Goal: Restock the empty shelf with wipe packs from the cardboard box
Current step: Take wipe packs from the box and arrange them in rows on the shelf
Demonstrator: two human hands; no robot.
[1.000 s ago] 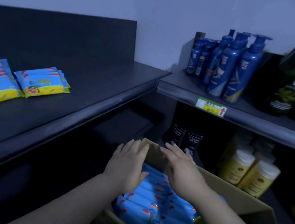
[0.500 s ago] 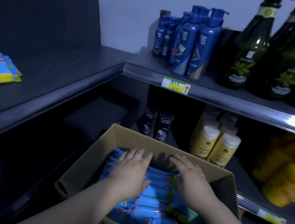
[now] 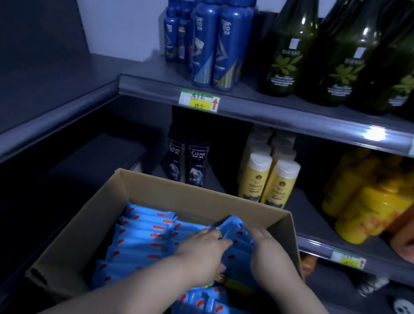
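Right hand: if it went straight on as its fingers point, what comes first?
Likely the tilted-up wipe packs, just ahead of the right hand; they may be in contact now, but depth is unclear.

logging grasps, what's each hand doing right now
Left hand: grips the wipe packs.
Right hand: grips the same wipe packs.

The wipe packs point(image 3: 144, 231) are bright blue with small red marks; the cardboard box point(image 3: 188, 195) is plain brown. Far pump bottles point(image 3: 227, 50) are deep blue with gold stripes; the glass-dark bottles point(image 3: 287, 60) to their right are dark green with pale leaf motifs.
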